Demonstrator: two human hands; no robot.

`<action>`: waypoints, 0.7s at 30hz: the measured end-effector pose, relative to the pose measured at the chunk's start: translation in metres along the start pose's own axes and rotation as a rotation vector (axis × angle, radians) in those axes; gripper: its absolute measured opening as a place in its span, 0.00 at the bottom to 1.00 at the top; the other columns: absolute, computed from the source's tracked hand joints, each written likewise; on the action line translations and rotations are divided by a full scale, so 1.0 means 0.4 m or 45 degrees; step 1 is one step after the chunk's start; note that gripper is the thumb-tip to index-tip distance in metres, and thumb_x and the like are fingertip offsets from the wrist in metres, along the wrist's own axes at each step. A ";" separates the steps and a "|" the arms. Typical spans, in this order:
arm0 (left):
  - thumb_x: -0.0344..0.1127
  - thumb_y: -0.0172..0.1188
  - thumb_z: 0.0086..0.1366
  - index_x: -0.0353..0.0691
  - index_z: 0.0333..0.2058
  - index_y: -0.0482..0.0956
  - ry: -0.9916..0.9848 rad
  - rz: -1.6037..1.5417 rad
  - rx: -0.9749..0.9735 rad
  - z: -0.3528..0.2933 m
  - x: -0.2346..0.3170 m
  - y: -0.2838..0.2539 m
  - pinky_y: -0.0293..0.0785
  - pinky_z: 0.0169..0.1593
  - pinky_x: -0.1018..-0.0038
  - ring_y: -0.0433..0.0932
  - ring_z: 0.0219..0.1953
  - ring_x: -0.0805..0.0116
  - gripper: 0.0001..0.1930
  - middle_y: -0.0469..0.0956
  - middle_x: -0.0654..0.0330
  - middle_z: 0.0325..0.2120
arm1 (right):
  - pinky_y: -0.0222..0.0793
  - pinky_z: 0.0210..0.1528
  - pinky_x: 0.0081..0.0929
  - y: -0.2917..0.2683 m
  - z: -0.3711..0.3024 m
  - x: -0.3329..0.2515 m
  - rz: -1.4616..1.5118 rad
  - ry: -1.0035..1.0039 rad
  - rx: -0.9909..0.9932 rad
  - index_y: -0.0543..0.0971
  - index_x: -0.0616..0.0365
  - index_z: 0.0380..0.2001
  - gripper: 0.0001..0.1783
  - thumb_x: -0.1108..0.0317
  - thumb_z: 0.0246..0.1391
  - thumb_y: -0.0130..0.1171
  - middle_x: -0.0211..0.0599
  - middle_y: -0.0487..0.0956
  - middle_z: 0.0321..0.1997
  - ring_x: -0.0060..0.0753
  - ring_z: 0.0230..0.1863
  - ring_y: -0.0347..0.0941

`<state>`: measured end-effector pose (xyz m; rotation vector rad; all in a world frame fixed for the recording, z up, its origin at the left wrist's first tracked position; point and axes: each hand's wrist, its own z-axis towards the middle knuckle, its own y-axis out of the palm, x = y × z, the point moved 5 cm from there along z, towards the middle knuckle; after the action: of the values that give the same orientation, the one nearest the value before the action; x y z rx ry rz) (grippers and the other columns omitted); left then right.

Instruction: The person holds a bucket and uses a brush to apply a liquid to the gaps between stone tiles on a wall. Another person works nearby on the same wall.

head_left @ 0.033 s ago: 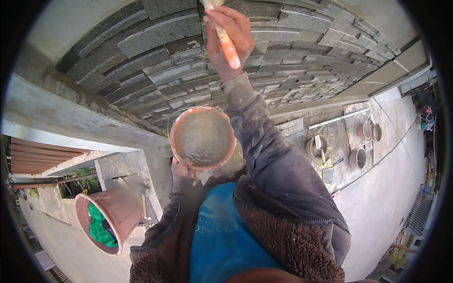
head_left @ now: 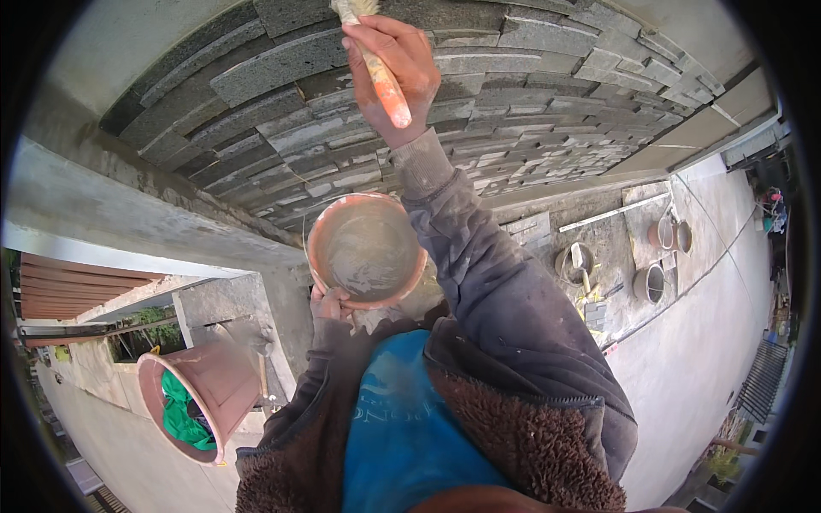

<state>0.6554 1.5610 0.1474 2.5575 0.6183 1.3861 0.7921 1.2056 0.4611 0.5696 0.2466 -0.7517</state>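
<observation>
My right hand [head_left: 400, 73] is closed around a paintbrush [head_left: 389, 90], a worn orange and off-white handle with pale bristles. It reaches up against the wall of stacked grey stone strips [head_left: 282, 64]. The bristles are close to the stones at the upper edge of the picture; whether they touch cannot be made out. Below, my left hand [head_left: 331, 303] grips the near left rim of a round orange bucket [head_left: 363, 200]. Thin grey-brown slurry [head_left: 369, 252] with pale streaks lies inside it. The bucket's wire handle hangs at its left side.
A concrete ledge [head_left: 154, 214] runs along the left. Lower left stands a large pinkish tub [head_left: 227, 376] with green cloth [head_left: 181, 415] inside. On the ground at right are several small buckets, including one [head_left: 650, 285] lying tilted, a trowel [head_left: 581, 261] and a long pale strip [head_left: 611, 214].
My right hand and the brush have shifted a little to the left along the stone wall. My left hand and the bucket stay in place.
</observation>
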 end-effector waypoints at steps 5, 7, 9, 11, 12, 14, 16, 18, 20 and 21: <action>0.16 0.52 0.53 0.37 0.48 0.71 0.074 -0.097 -0.086 0.002 0.017 -0.013 0.90 0.38 0.58 0.84 0.36 0.58 0.22 0.78 0.54 0.37 | 0.77 0.47 0.32 -0.007 0.015 0.036 0.039 0.068 -0.128 0.86 0.54 0.40 0.10 0.75 0.52 0.71 0.36 0.84 0.43 0.38 0.44 0.80; 0.16 0.52 0.53 0.37 0.48 0.71 0.064 -0.095 -0.066 0.003 0.013 -0.017 0.90 0.39 0.57 0.84 0.36 0.57 0.22 0.77 0.54 0.38 | 0.76 0.48 0.32 -0.103 0.049 0.083 0.025 0.135 0.097 0.86 0.54 0.39 0.11 0.76 0.51 0.71 0.36 0.84 0.42 0.39 0.44 0.80; 0.16 0.52 0.53 0.37 0.48 0.71 0.043 -0.074 -0.072 0.002 0.016 0.001 0.90 0.40 0.57 0.84 0.37 0.56 0.22 0.77 0.54 0.39 | 0.76 0.48 0.33 -0.062 0.027 0.043 -0.225 -0.087 -0.047 0.86 0.53 0.39 0.11 0.76 0.51 0.70 0.35 0.85 0.42 0.38 0.43 0.80; 0.16 0.52 0.52 0.37 0.49 0.71 0.010 -0.037 -0.089 -0.005 0.028 0.022 0.90 0.41 0.56 0.84 0.38 0.56 0.23 0.77 0.54 0.40 | 0.76 0.48 0.34 0.037 -0.038 -0.028 -0.303 -0.221 -0.264 0.86 0.52 0.39 0.12 0.76 0.51 0.70 0.34 0.85 0.41 0.38 0.42 0.80; 0.16 0.52 0.52 0.38 0.49 0.71 0.013 -0.021 -0.052 0.001 0.020 0.012 0.90 0.41 0.56 0.84 0.38 0.56 0.23 0.77 0.54 0.40 | 0.76 0.48 0.35 0.089 -0.069 -0.066 -0.250 -0.249 -0.414 0.86 0.51 0.39 0.12 0.76 0.51 0.70 0.32 0.85 0.41 0.38 0.42 0.80; 0.17 0.52 0.53 0.38 0.49 0.71 0.020 0.002 0.030 0.014 0.003 -0.008 0.90 0.42 0.56 0.84 0.39 0.57 0.23 0.77 0.54 0.41 | 0.77 0.47 0.32 0.107 -0.052 -0.061 -0.093 -0.171 -0.493 0.86 0.51 0.39 0.11 0.75 0.51 0.71 0.29 0.85 0.40 0.34 0.42 0.80; 0.17 0.53 0.53 0.39 0.48 0.71 0.017 -0.051 -0.041 0.015 -0.004 -0.013 0.90 0.43 0.56 0.84 0.40 0.57 0.22 0.77 0.54 0.41 | 0.77 0.48 0.28 0.071 -0.007 -0.006 0.058 0.165 -0.531 0.86 0.51 0.39 0.10 0.74 0.52 0.71 0.29 0.85 0.39 0.29 0.43 0.80; 0.17 0.53 0.53 0.40 0.48 0.71 0.012 -0.099 -0.069 0.004 -0.007 -0.008 0.90 0.43 0.56 0.84 0.39 0.58 0.22 0.77 0.55 0.41 | 0.78 0.49 0.25 -0.021 0.064 0.076 0.161 0.541 -0.400 0.86 0.52 0.39 0.10 0.73 0.53 0.71 0.30 0.86 0.39 0.26 0.44 0.80; 0.17 0.53 0.53 0.40 0.47 0.71 -0.010 -0.100 -0.057 -0.028 0.011 0.013 0.90 0.42 0.57 0.84 0.38 0.59 0.21 0.77 0.55 0.39 | 0.78 0.49 0.25 -0.091 0.125 0.085 0.132 0.396 -0.220 0.86 0.53 0.39 0.09 0.73 0.53 0.71 0.30 0.86 0.40 0.26 0.44 0.80; 0.17 0.53 0.53 0.40 0.47 0.71 -0.019 -0.103 -0.052 -0.023 0.006 0.008 0.90 0.41 0.58 0.84 0.37 0.60 0.21 0.77 0.55 0.39 | 0.78 0.49 0.25 -0.087 0.126 0.073 0.115 0.311 -0.187 0.86 0.53 0.39 0.09 0.74 0.54 0.71 0.31 0.86 0.40 0.26 0.44 0.80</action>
<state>0.6499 1.5585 0.1553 2.4798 0.6765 1.3386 0.7890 1.1397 0.4769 0.5289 0.4953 -0.5710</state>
